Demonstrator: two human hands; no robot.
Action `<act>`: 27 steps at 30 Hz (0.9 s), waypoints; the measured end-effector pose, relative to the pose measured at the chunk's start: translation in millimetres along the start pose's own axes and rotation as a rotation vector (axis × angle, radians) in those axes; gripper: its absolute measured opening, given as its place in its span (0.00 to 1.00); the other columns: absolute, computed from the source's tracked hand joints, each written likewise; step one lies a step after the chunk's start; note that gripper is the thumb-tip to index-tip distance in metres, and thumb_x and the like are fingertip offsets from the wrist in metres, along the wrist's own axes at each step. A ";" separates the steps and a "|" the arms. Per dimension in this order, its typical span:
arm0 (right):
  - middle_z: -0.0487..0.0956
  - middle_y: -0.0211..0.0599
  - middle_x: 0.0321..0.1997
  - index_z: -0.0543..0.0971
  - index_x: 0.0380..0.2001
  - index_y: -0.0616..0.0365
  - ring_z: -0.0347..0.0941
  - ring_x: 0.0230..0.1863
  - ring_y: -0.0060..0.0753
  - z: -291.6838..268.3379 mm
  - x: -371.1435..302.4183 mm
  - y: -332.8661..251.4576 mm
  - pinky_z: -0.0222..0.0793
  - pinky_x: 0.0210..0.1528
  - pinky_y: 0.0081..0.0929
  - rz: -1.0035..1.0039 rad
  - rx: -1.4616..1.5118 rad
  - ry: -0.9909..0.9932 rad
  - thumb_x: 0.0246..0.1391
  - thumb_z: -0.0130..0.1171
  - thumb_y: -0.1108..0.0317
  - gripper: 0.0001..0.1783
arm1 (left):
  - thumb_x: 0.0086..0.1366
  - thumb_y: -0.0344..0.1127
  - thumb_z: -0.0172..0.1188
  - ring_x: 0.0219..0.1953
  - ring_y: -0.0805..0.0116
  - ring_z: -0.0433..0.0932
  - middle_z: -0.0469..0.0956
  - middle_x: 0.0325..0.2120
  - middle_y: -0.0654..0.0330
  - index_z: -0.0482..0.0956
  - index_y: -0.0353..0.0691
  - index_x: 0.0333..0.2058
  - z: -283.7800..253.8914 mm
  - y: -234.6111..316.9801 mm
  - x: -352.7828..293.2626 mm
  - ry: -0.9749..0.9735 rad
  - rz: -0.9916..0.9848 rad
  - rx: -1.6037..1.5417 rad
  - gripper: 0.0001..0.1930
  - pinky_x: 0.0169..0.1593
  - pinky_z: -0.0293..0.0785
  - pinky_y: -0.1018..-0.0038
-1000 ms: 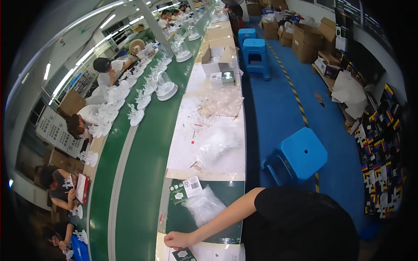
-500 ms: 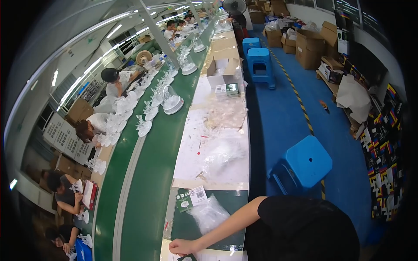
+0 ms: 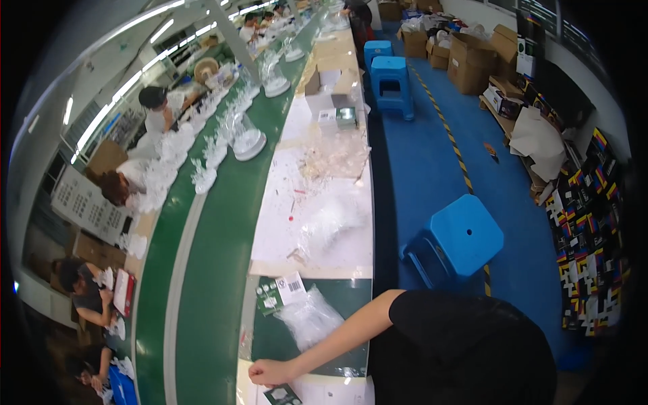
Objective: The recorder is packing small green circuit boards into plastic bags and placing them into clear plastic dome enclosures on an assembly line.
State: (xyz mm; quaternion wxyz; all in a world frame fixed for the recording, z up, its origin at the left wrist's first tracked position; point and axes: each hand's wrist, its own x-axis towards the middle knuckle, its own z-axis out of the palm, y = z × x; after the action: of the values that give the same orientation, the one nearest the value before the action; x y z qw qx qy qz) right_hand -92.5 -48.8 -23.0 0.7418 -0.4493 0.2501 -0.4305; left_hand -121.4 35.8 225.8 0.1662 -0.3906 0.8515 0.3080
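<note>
My right hand reaches in from the lower right, the forearm bare below a black sleeve. Its fingers are curled closed, and whatever they hold, if anything, is hidden. Just below it, a dark green and white card lies partly cut off by the lower edge. Beyond my wrist is a clear plastic bag of whitish contents, with a green and white printed card at its top, on a dark green mat. My left hand is out of view.
Clear-domed ornaments and white figurines stand along the green conveyor to the left, where several people work. Up the white table lie plastic bags and an opened carton. A blue stool stands on the floor at right.
The whole view has shifted, so the surroundings sit further left and higher. More of the green card below my right hand shows. The hand stays closed in nearly the same place.
</note>
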 end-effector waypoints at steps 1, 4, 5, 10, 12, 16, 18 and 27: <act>0.65 0.24 0.15 0.69 0.20 0.57 0.63 0.15 0.16 -5.5 2.5 2.4 0.57 0.15 0.21 -0.046 0.000 0.009 0.54 0.51 0.66 0.11 | 0.60 0.34 0.54 0.45 0.60 0.74 0.76 0.41 0.56 0.74 0.36 0.46 4.0 2.9 0.6 0.003 -0.012 -0.054 0.15 0.51 0.69 0.61; 0.65 0.24 0.15 0.69 0.19 0.59 0.61 0.15 0.16 -22.7 5.6 8.8 0.58 0.16 0.24 -0.040 -0.042 0.074 0.54 0.49 0.68 0.11 | 0.60 0.33 0.54 0.44 0.60 0.74 0.76 0.40 0.55 0.75 0.36 0.45 9.2 -1.4 -12.7 0.033 -0.132 -0.208 0.15 0.50 0.70 0.62; 0.66 0.24 0.15 0.69 0.18 0.59 0.61 0.17 0.15 -7.1 10.6 1.9 0.59 0.18 0.25 -0.032 -0.097 0.005 0.54 0.49 0.69 0.12 | 0.59 0.32 0.54 0.43 0.60 0.74 0.76 0.40 0.55 0.75 0.35 0.44 8.6 -4.6 -42.9 0.099 -0.243 -0.243 0.14 0.50 0.70 0.62; 0.69 0.27 0.16 0.73 0.19 0.59 0.65 0.19 0.17 -14.7 1.4 -2.5 0.61 0.19 0.23 -0.020 -0.087 0.042 0.50 0.51 0.73 0.07 | 0.53 0.19 0.55 0.47 0.63 0.72 0.72 0.45 0.53 0.71 0.34 0.45 116.3 -159.1 -13.7 1.256 -0.163 -0.255 0.18 0.51 0.70 0.70; 0.69 0.26 0.18 0.72 0.24 0.61 0.65 0.19 0.16 -29.4 -12.1 -13.5 0.61 0.19 0.20 -0.026 -0.086 0.045 0.52 0.51 0.74 0.04 | 0.57 0.20 0.54 0.49 0.64 0.71 0.71 0.46 0.55 0.69 0.34 0.48 130.1 -176.7 14.9 1.352 -0.144 -0.339 0.19 0.51 0.69 0.70; 0.69 0.24 0.17 0.71 0.25 0.60 0.63 0.17 0.13 -12.8 -7.7 -9.2 0.57 0.18 0.15 0.065 0.008 -0.108 0.53 0.50 0.76 0.04 | 0.60 0.21 0.52 0.44 0.69 0.72 0.73 0.42 0.56 0.66 0.32 0.51 171.4 -198.4 20.0 1.371 -0.092 -0.981 0.18 0.48 0.71 0.74; 0.69 0.24 0.17 0.71 0.25 0.60 0.64 0.18 0.12 -11.4 -8.6 -12.8 0.58 0.19 0.15 0.065 -0.024 -0.165 0.53 0.50 0.76 0.04 | 0.62 0.22 0.52 0.39 0.70 0.75 0.74 0.39 0.57 0.67 0.30 0.50 185.8 -202.2 25.3 1.260 -0.108 -1.034 0.17 0.46 0.72 0.76; 0.71 0.25 0.24 0.69 0.26 0.59 0.68 0.25 0.11 -15.3 -20.6 -20.3 0.65 0.26 0.13 0.068 -0.238 -0.162 0.53 0.50 0.78 0.03 | 0.55 0.26 0.60 0.42 0.68 0.75 0.71 0.41 0.58 0.66 0.35 0.52 181.4 -199.5 23.7 1.121 -0.060 -1.030 0.25 0.49 0.73 0.71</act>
State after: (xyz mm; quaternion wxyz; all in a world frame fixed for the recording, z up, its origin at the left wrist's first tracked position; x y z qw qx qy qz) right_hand -123.0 -42.6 -12.6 0.7150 -0.5587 0.2540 -0.3348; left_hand 24.3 40.4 -2.3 -0.4860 -0.5396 0.5463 0.4173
